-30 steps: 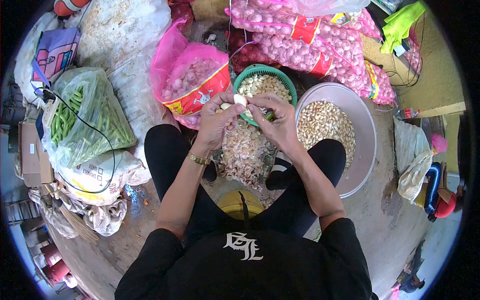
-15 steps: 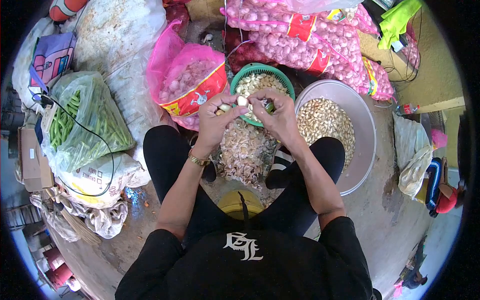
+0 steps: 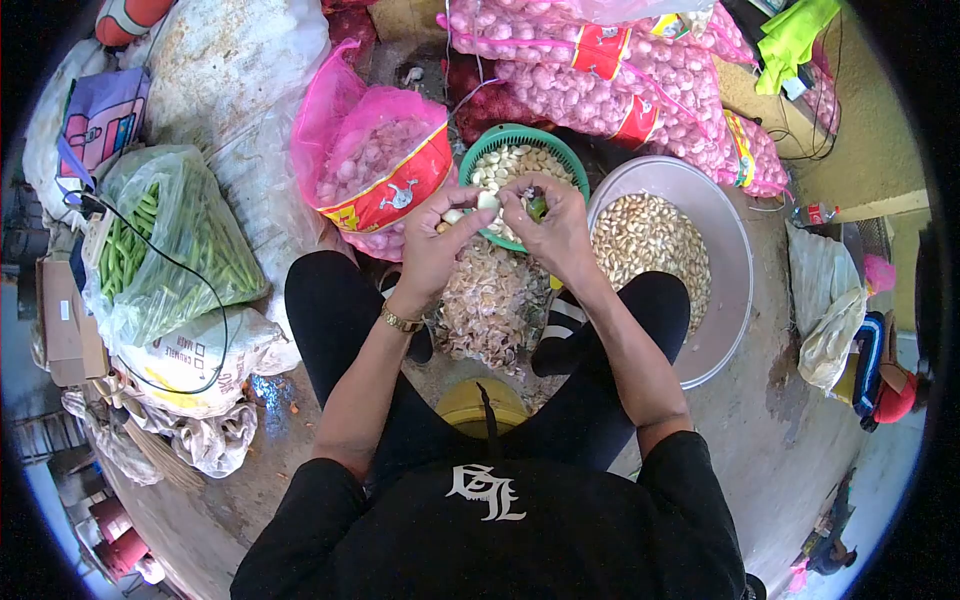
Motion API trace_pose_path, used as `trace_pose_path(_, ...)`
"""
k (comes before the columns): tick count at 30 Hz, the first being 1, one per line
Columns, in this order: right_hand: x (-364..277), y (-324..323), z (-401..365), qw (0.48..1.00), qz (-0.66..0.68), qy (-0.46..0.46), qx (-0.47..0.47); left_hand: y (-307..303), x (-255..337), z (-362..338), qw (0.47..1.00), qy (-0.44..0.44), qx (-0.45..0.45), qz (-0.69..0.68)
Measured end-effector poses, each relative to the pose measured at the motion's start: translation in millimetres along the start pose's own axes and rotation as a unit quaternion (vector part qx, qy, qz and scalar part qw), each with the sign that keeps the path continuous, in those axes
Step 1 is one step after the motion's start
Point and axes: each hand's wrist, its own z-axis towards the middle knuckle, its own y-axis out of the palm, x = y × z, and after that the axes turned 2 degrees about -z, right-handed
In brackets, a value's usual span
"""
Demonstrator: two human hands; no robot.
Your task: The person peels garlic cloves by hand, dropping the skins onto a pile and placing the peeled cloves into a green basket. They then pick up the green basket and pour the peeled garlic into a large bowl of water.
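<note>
A pale garlic clove [image 3: 487, 201] is pinched between the thumb and finger of my left hand [image 3: 437, 240], which has more cloves tucked in its curled fingers. My right hand [image 3: 560, 232] is closed beside it, fingertips close against the clove. Something green [image 3: 538, 208] shows inside that hand, mostly hidden by the fingers, so its kind cannot be made out. Just beyond both hands stands a green basket [image 3: 570, 160] with peeled cloves. Below them, a heap of papery garlic skins [image 3: 492, 310] lies between my feet.
To the right, a wide pale basin [image 3: 733, 290] holds many unpeeled cloves. An open pink mesh bag [image 3: 335, 95] of garlic stands at left, and full garlic sacks [image 3: 680, 80] are stacked behind. Green beans [image 3: 190, 245] fill a plastic bag at far left. Beneath me is a yellow seat [image 3: 470, 405].
Both hands stay together over the basket's near edge, with the clove still pinched. The fingers have shifted slightly, and the clove now shows a little lower.
</note>
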Motion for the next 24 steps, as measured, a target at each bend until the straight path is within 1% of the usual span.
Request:
trace_pose_path(2, 5.4, 0.2, -0.5, 1.000, 0.009, 0.013, 0.016, -0.6, 3.9, 0.7, 0.983, -0.124, 0.030, -0.132)
trace_pose_path(6, 2.9, -0.9, -4.1, 1.000, 0.021, 0.008, 0.003, 1.4, 8.1, 1.7, 0.969, -0.153, 0.060, -0.185)
trace_pose_path(8, 0.7, -1.6, -8.4, 1.000, 0.015, -0.015, -0.005, -4.5, 10.9, 3.7, 0.941, -0.163, 0.060, -0.291)
trace_pose_path(9, -0.2, -2.7, -10.2, 1.000, 0.015, -0.015, -0.006, -9.5, 14.0, 5.2, 0.941, -0.163, 0.060, -0.291)
trace_pose_path(11, -1.7, -5.7, -12.6, 0.996, -0.033, -0.049, -0.060, -20.8, 20.4, 7.8, 0.928, -0.142, -0.011, -0.345)
trace_pose_path(12, -2.5, -7.0, -12.6, 0.996, -0.032, -0.050, -0.060, -22.0, 22.2, 7.8, 0.929, -0.149, -0.003, -0.338)
trace_pose_path(14, -3.4, -9.2, -13.2, 0.990, -0.058, -0.011, -0.126, -17.9, 25.5, 6.8, 0.921, -0.160, 0.003, -0.354)
trace_pose_path(15, -2.0, -8.7, -14.0, 0.990, -0.058, -0.010, -0.126, -14.8, 27.1, 5.9, 0.912, -0.172, 0.010, -0.372)
trace_pose_path(16, 0.5, -7.1, -14.3, 0.992, -0.037, -0.030, -0.119, -13.6, 26.0, 5.1, 0.912, -0.172, 0.011, -0.372)
trace_pose_path(17, 1.6, -5.3, -13.7, 0.992, -0.016, -0.051, -0.113, -13.3, 24.0, 4.6, 0.920, -0.167, -0.003, -0.355)
trace_pose_path(18, 0.0, -3.3, -13.8, 0.992, -0.015, -0.051, -0.114, -14.1, 22.1, 3.7, 0.927, -0.162, -0.017, -0.338)
trace_pose_path(19, -3.1, -1.2, -14.1, 0.994, 0.005, -0.039, -0.101, -15.1, 19.8, 3.4, 0.927, -0.162, -0.016, -0.338)
trace_pose_path(21, -11.7, 2.1, -11.8, 0.995, 0.025, -0.027, -0.087, -16.1, 15.2, 3.6, 0.948, -0.152, -0.020, -0.278)
trace_pose_path(22, -17.9, 3.8, -9.0, 0.998, 0.016, -0.045, -0.046, -15.9, 14.2, 3.1, 0.948, -0.151, -0.020, -0.279)
trace_pose_path(23, -20.7, 4.6, -6.9, 0.998, 0.008, -0.063, -0.004, -15.5, 13.5, 2.3, 0.951, -0.169, -0.014, -0.259)
trace_pose_path(24, -17.4, 5.4, -5.3, 0.998, 0.008, -0.063, -0.004, -14.5, 14.1, 1.5, 0.953, -0.187, -0.008, -0.238)
